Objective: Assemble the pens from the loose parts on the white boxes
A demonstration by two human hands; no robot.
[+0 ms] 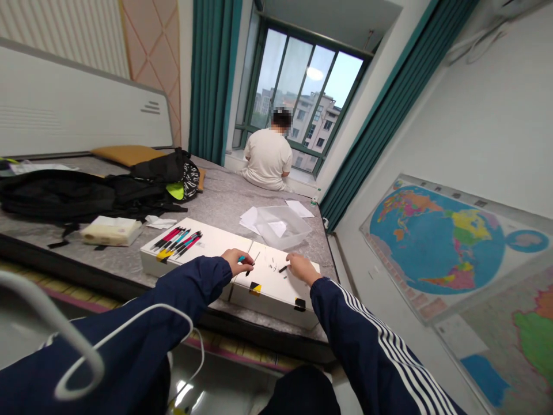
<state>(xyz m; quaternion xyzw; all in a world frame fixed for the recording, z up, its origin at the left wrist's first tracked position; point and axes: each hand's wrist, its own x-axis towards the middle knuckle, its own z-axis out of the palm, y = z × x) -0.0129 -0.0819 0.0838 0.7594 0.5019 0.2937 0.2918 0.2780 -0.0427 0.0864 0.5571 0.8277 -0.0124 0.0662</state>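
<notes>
Over the white box nearer the right, my left hand (237, 261) is closed around a teal and black pen piece (242, 259), part of it hidden by the fingers. My right hand (303, 268) pinches a short black pen part (283, 269) just above the same box (263, 288). Several small loose pieces (273, 266) lie on the lid between my hands, too small to name. To the left, a row of pens (178, 242) in red, teal and black rests on the other white box (207, 245).
Beyond the boxes, a clear plastic bin (298, 230) stands by white papers (249, 220) on the grey bed (216, 196). A tissue pack (111, 230) and a black backpack (64, 193) are at left. A person (268, 155) sits by the window. A white cable (190, 323) loops in front.
</notes>
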